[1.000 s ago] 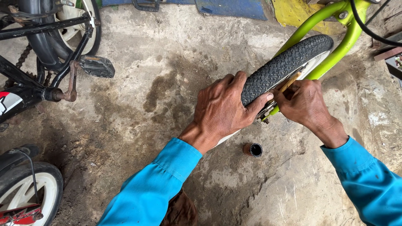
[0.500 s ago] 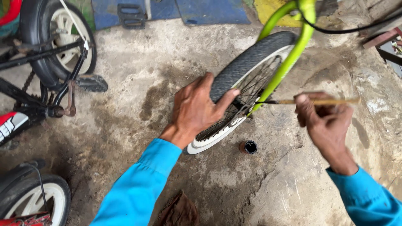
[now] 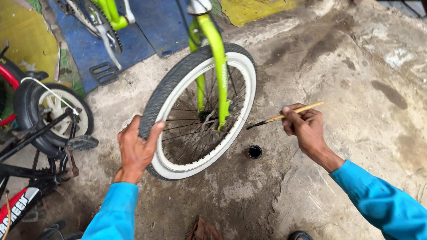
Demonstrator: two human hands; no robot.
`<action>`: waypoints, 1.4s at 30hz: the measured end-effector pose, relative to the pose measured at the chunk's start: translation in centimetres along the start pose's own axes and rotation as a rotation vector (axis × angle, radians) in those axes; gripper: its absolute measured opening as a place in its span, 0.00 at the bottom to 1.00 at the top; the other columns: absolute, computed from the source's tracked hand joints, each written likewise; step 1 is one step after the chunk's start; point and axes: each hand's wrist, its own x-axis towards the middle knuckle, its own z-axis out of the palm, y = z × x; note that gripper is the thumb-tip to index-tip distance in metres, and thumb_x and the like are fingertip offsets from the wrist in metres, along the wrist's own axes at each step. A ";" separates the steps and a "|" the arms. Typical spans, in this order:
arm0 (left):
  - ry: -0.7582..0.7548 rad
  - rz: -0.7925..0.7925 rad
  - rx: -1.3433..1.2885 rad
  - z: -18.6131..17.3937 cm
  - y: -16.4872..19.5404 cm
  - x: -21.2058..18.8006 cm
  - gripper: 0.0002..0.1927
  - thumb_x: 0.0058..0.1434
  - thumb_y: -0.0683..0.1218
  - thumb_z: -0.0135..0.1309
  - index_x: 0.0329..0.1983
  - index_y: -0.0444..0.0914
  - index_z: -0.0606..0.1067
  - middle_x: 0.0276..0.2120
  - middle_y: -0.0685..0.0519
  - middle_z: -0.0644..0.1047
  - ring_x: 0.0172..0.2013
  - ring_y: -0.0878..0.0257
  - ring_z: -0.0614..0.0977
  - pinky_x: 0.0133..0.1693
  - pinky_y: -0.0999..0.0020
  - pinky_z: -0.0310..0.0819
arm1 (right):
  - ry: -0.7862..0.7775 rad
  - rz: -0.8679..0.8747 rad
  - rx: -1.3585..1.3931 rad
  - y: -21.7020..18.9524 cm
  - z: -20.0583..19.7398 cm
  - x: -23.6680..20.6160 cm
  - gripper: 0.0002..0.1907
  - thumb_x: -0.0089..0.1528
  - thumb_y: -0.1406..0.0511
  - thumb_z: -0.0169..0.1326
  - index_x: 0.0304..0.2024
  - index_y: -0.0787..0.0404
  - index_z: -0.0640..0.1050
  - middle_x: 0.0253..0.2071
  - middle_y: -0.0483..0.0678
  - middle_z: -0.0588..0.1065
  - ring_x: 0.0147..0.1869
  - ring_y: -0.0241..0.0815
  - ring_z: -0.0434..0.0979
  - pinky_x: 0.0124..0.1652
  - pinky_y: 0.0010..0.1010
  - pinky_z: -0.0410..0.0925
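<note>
Right of the wheel (image 3: 195,111) the floor (image 3: 356,66) lies open — only a small pot (image 3: 254,152) nearby; left, another bike (image 3: 40,142) crowds in.

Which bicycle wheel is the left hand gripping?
The left hand grips the white-walled wheel in the lime-green fork; the small black-tyred wheel stands untouched.

Matt ribbed rubber tyre (image 3: 153,104), glossy metal fork (image 3: 218,66), rough concrete floor (image 3: 347,58).

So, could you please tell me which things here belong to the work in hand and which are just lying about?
In use:
left hand gripping the tyre of the green bike's wheel
right hand holding a thin brush
small black pot

Lying about:
black bike
loose pedal
blue mat
</note>
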 end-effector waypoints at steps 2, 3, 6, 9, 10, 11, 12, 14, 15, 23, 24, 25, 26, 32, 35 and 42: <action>-0.008 -0.017 0.035 -0.1 0.0 0.0 0.17 0.65 0.50 0.62 0.39 0.29 0.76 0.29 0.44 0.82 0.28 0.60 0.83 0.33 0.64 0.76 | -0.016 0.041 0.045 0.8 -0.2 0.1 0.09 0.67 0.67 0.57 0.36 0.68 0.78 0.21 0.49 0.73 0.17 0.35 0.65 0.17 0.26 0.56; -0.011 -0.026 0.051 -0.1 0.0 0.0 0.17 0.65 0.50 0.62 0.38 0.29 0.76 0.29 0.43 0.82 0.28 0.60 0.83 0.33 0.64 0.76 | -0.027 0.051 0.060 1.1 -0.3 0.1 0.09 0.67 0.67 0.57 0.35 0.68 0.78 0.21 0.49 0.73 0.17 0.35 0.65 0.17 0.27 0.56; -0.005 -0.060 0.086 0.0 0.2 0.0 0.15 0.66 0.49 0.61 0.37 0.29 0.77 0.27 0.43 0.82 0.27 0.60 0.82 0.33 0.63 0.75 | -0.046 0.086 0.009 1.6 -0.5 -0.3 0.10 0.67 0.66 0.58 0.35 0.68 0.79 0.21 0.49 0.75 0.17 0.35 0.66 0.17 0.27 0.57; -0.001 0.041 0.021 0.1 0.6 0.0 0.15 0.67 0.48 0.61 0.40 0.29 0.77 0.32 0.44 0.83 0.31 0.63 0.84 0.35 0.65 0.76 | -0.089 0.038 -0.153 1.7 -0.1 -1.1 0.10 0.67 0.65 0.56 0.38 0.68 0.81 0.24 0.49 0.78 0.18 0.33 0.68 0.17 0.26 0.61; -0.011 0.017 0.011 0.2 0.8 0.1 0.15 0.67 0.49 0.61 0.40 0.29 0.77 0.31 0.45 0.83 0.31 0.63 0.83 0.34 0.65 0.76 | -0.108 0.008 -0.217 1.7 0.2 -1.5 0.10 0.66 0.64 0.55 0.39 0.67 0.81 0.25 0.48 0.79 0.18 0.32 0.69 0.18 0.25 0.62; -0.018 -0.007 -0.001 0.3 1.0 0.1 0.15 0.66 0.49 0.61 0.40 0.29 0.77 0.30 0.45 0.83 0.30 0.62 0.83 0.34 0.65 0.76 | -0.132 -0.003 -0.253 1.7 0.5 -1.9 0.11 0.66 0.64 0.56 0.39 0.67 0.82 0.25 0.48 0.80 0.17 0.32 0.70 0.17 0.26 0.63; -0.025 -0.029 -0.013 0.4 1.2 0.2 0.16 0.66 0.49 0.62 0.40 0.30 0.77 0.30 0.45 0.83 0.29 0.62 0.82 0.33 0.64 0.76 | -0.156 -0.015 -0.289 1.7 0.8 -2.4 0.11 0.65 0.63 0.56 0.39 0.66 0.82 0.25 0.48 0.80 0.16 0.33 0.71 0.16 0.27 0.63; -0.021 0.000 -0.047 0.7 1.5 0.5 0.16 0.66 0.50 0.62 0.41 0.30 0.78 0.31 0.46 0.84 0.30 0.63 0.82 0.34 0.65 0.77 | -0.198 -0.031 -0.338 1.7 1.3 -3.2 0.12 0.65 0.63 0.57 0.39 0.66 0.83 0.24 0.49 0.81 0.16 0.33 0.71 0.15 0.28 0.64; -0.018 0.014 -0.063 0.9 1.7 0.7 0.16 0.66 0.50 0.63 0.41 0.30 0.78 0.32 0.47 0.84 0.30 0.63 0.83 0.34 0.66 0.77 | -0.219 -0.032 -0.349 1.6 1.5 -3.6 0.12 0.65 0.62 0.57 0.39 0.66 0.83 0.24 0.49 0.81 0.16 0.33 0.71 0.15 0.27 0.64; -0.067 0.021 0.062 2.7 2.2 2.9 0.22 0.65 0.61 0.58 0.37 0.36 0.80 0.25 0.49 0.83 0.23 0.60 0.84 0.30 0.60 0.78 | -0.244 -0.122 -0.461 -0.4 2.8 -5.3 0.11 0.64 0.63 0.58 0.42 0.65 0.83 0.25 0.50 0.81 0.19 0.32 0.75 0.16 0.25 0.68; -0.065 0.030 0.063 2.9 2.0 3.0 0.23 0.65 0.62 0.57 0.36 0.37 0.80 0.25 0.50 0.83 0.23 0.59 0.84 0.30 0.60 0.78 | -0.257 -0.172 -0.477 -1.0 3.1 -5.5 0.11 0.64 0.63 0.58 0.42 0.65 0.83 0.26 0.50 0.81 0.20 0.32 0.75 0.16 0.24 0.68; -0.038 0.069 0.068 3.1 1.9 3.2 0.24 0.66 0.63 0.56 0.37 0.36 0.80 0.25 0.49 0.83 0.23 0.59 0.84 0.30 0.59 0.78 | -0.274 -0.220 -0.491 -1.7 3.6 -5.7 0.10 0.64 0.64 0.58 0.43 0.65 0.82 0.27 0.49 0.82 0.20 0.31 0.76 0.16 0.24 0.68; -0.011 0.110 0.078 3.2 1.7 3.2 0.24 0.66 0.63 0.56 0.39 0.36 0.80 0.26 0.49 0.83 0.23 0.58 0.84 0.30 0.59 0.79 | -0.284 -0.254 -0.520 -2.5 4.2 -5.9 0.10 0.65 0.64 0.58 0.42 0.66 0.82 0.27 0.50 0.81 0.21 0.31 0.76 0.17 0.23 0.68; -0.029 0.078 0.070 4.1 0.2 3.5 0.31 0.65 0.67 0.53 0.42 0.33 0.78 0.23 0.48 0.81 0.19 0.59 0.81 0.24 0.59 0.76 | -0.438 -0.578 -0.794 -8.3 9.8 -4.9 0.09 0.67 0.64 0.58 0.40 0.64 0.83 0.32 0.50 0.82 0.21 0.32 0.76 0.17 0.24 0.66; -0.061 0.046 0.066 4.7 -0.3 3.8 0.32 0.64 0.69 0.51 0.40 0.34 0.78 0.21 0.51 0.79 0.17 0.60 0.78 0.22 0.59 0.74 | -0.580 -0.736 -1.004 -10.5 13.7 -3.9 0.10 0.66 0.63 0.58 0.37 0.63 0.84 0.36 0.51 0.83 0.18 0.36 0.76 0.16 0.28 0.64; 0.029 0.092 0.078 6.5 -1.3 4.1 0.35 0.63 0.71 0.50 0.45 0.34 0.77 0.19 0.51 0.76 0.20 0.60 0.75 0.23 0.55 0.70 | -0.799 -0.776 -1.204 -11.6 20.6 -3.8 0.10 0.64 0.62 0.60 0.37 0.64 0.83 0.25 0.55 0.79 0.24 0.52 0.78 0.26 0.43 0.70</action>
